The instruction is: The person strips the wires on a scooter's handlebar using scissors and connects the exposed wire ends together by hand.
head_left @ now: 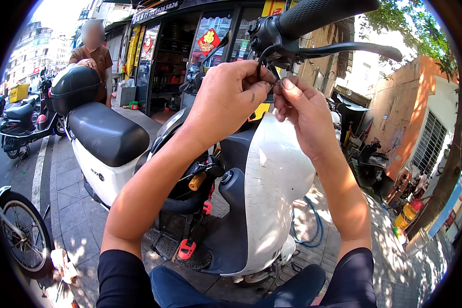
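Observation:
Both my hands are raised close together under the scooter's handlebar, just below the black rubber grip [327, 15] and brake lever [351, 49]. My left hand [236, 92] pinches a thin black cable [262, 57] that loops down from the lever mount [272, 36]. Beside it, my right hand [304, 105] has thumb and forefinger pressed together at the cable's lower end; the small piece between them is too hidden to make out. Below my hands stands the scooter's scratched white front panel [274, 190].
The black seat [108, 132] and rear top box [76, 88] are at left, with a person [95, 61] resting a hand on the box. Red-handled tools [187, 249] lie on the footboard. A blue hose [318, 226] curls on the paving at right. A bicycle wheel [23, 233] is at lower left.

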The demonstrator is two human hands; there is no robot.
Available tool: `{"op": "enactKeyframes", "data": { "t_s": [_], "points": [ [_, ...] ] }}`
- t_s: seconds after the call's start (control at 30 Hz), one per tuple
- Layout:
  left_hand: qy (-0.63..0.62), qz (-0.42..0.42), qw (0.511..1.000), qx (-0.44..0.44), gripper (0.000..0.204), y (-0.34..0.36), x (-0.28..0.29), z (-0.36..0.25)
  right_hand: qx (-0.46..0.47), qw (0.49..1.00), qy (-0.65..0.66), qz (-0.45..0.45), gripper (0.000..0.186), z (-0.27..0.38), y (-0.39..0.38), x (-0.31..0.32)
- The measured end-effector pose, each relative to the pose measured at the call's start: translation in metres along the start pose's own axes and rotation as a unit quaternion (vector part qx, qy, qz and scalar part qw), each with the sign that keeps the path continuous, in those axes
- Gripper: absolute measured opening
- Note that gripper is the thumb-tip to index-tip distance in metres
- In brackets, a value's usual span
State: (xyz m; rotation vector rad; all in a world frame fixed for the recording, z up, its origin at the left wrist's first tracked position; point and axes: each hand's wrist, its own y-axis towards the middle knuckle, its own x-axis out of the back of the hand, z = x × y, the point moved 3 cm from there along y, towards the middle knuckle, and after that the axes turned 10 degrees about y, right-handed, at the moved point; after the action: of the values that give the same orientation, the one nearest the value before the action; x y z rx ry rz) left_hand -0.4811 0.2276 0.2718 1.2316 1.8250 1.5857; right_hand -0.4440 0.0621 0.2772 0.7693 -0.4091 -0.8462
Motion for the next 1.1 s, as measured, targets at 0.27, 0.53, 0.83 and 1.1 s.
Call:
{"op": "enactKeyframes", "data": {
  "t_s": [0.27, 0.53, 0.83, 1.1],
  "points": [
    [-0.011, 0.024, 0.999, 0.026, 0.014, -0.001, 0.003, -0.002, 0.517, 0.632, -0.575, 0.052, 0.03, 0.029, -0.004, -0.013],
    [-0.036, 0.013, 0.999, 0.021, 0.014, -0.005, 0.001, 0.001, 0.51, 0.652, -0.561, -0.002, 0.023, 0.012, -0.007, -0.016],
    [-0.047, 0.008, 0.999, 0.023, 0.017, -0.008, 0.007, 0.001, 0.143, 0.987, -0.046, -0.056, 0.02, -0.02, -0.002, -0.006],
    [-0.061, 0.011, 0.997, 0.036, 0.017, -0.007, 0.005, 0.007, 0.137, 0.989, 0.057, -0.011, 0.027, -0.032, 0.011, 0.0]
  ]
}}
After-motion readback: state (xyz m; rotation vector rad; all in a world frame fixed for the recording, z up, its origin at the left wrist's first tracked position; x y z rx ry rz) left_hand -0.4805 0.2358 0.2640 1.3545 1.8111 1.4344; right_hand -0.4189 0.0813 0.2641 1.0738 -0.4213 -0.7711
